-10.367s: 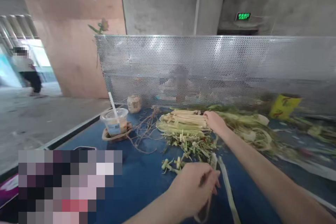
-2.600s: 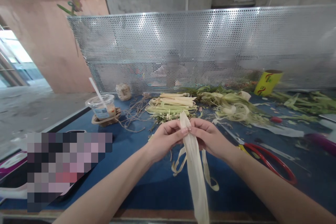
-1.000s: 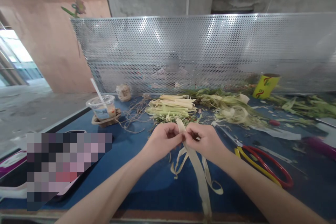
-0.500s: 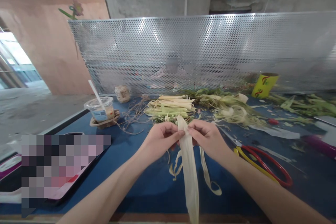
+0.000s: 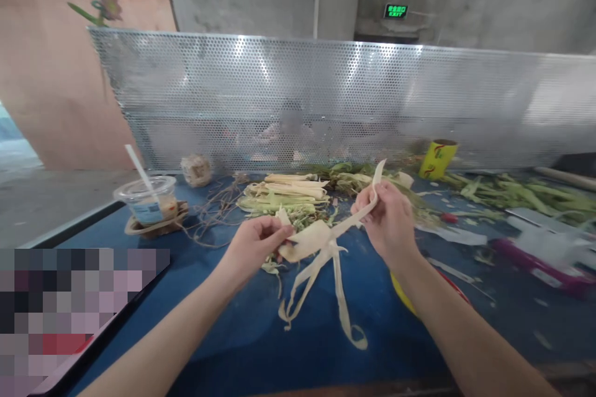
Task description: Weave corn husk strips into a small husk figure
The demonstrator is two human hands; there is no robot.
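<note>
My left hand [image 5: 258, 245] pinches one end of a pale, dry corn husk [image 5: 311, 238] between thumb and fingers, above the middle of the blue table [image 5: 205, 347]. A narrow strip runs from this husk to my right hand [image 5: 390, 217], which is closed around it, with the tip sticking up past the fingers. Thin husk ribbons [image 5: 341, 298] dangle between the hands, one curling at its end. Just beyond lies a pile of pale and greenish husk pieces [image 5: 291, 193]. Red-and-yellow-handled scissors [image 5: 401, 293] are largely hidden behind my right forearm.
To the left stand a lidded drink cup with a straw [image 5: 148, 201] and a tangle of twine [image 5: 216, 205]. A tablet-like thing [image 5: 139, 298] is blurred out. Further right are a yellow roll [image 5: 438, 160], green husks [image 5: 526, 195] and a purple-and-white object [image 5: 535, 263]. Behind rises a perforated metal screen [image 5: 209, 93].
My hands have moved apart, the right one up and to the right. The husk, which hung down lengthwise, now stretches sideways between them. The view has shifted to the right.
</note>
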